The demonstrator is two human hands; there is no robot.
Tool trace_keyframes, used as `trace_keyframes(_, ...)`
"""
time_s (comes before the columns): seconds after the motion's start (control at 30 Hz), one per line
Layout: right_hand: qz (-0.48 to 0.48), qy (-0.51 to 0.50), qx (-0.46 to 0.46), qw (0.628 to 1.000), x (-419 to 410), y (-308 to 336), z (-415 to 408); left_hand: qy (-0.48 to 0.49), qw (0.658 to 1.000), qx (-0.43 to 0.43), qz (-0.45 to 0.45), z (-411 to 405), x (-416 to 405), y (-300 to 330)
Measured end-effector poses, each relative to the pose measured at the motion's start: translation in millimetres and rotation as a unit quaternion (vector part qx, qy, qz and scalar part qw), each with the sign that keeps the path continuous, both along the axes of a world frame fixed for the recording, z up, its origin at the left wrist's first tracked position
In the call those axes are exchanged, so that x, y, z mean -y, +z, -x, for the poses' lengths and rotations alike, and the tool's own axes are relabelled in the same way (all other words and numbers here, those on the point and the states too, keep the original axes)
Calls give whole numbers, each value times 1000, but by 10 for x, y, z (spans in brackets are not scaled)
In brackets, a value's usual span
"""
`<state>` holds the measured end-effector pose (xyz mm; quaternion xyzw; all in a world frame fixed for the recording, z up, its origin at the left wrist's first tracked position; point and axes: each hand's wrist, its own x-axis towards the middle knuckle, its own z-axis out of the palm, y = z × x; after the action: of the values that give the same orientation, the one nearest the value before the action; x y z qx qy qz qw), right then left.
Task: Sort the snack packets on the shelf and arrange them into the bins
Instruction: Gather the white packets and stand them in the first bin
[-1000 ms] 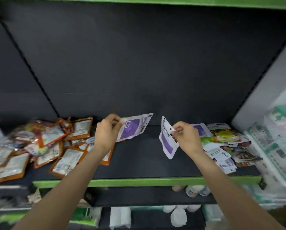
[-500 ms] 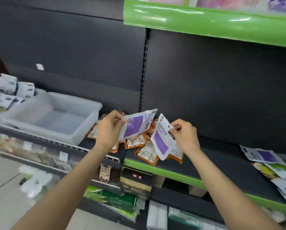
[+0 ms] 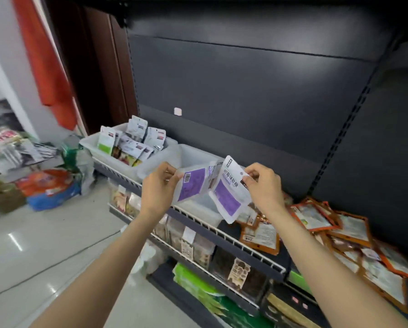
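Note:
My left hand (image 3: 159,188) pinches a white-and-purple snack packet (image 3: 193,183) by its left edge. My right hand (image 3: 263,185) pinches a second white-and-purple packet (image 3: 229,197) by its top corner; it hangs down beside the first. Both packets hover over an almost bare translucent white bin (image 3: 193,153) on the shelf. To its left a second white bin (image 3: 91,144) holds several white packets standing upright. Orange-edged packets (image 3: 349,228) lie in a loose pile on the shelf to the right.
The dark shelf back panel (image 3: 245,91) rises behind the bins. A wire-fronted shelf edge (image 3: 221,230) runs diagonally below my hands, with stocked goods on lower shelves. Bagged goods (image 3: 49,188) sit on the tiled floor at left, near a red hanging cloth (image 3: 46,62).
My view has swung left along the shelf, from the orange packets to the two white bins. Both hands kept their purple packets and now hold them close together over the nearer bin.

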<state>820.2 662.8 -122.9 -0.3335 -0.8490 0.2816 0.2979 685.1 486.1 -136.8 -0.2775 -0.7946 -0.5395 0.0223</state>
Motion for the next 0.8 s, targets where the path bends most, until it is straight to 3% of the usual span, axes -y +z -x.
trace_keyframes(0.4, 24, 89, -15, 996, 102, -25, 2288, 98, 995, -1, 14, 2094, 288, 27)
trace_keyframes(0.67, 9, 73, -10, 997, 224, 34, 3400, 107, 994, 20, 23, 3371, 376, -110)
trace_keyframes(0.8, 19, 32, -9, 999, 362, 7, 3869, 86, 996, -10, 32, 4004, 340, -156)
